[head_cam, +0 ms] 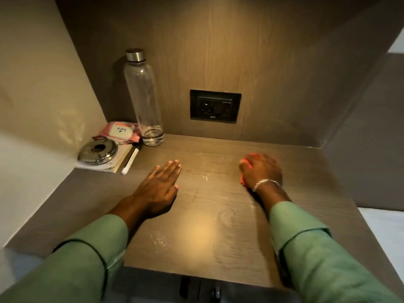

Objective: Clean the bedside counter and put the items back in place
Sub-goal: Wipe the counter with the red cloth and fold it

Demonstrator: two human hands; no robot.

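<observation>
The wooden bedside counter (218, 248) fills the middle of the head view, with faint wet streaks and droplets on it. My left hand (160, 186) lies flat on the counter, fingers together and holding nothing. My right hand (261, 169) presses down on a red cloth (243, 164), of which only a small edge shows under the fingers. In the back left corner stand a clear empty bottle (144, 97) with a metal cap, a pink wipes pack (120, 131), a shiny metal ashtray (97, 150) on a notepad (119, 164), and a white pen (132, 158).
A black power socket (215, 106) is set in the wooden back wall. A beige wall closes the left side and a grey panel the right. White bedding (387, 228) shows at the lower right, beyond the counter's edge.
</observation>
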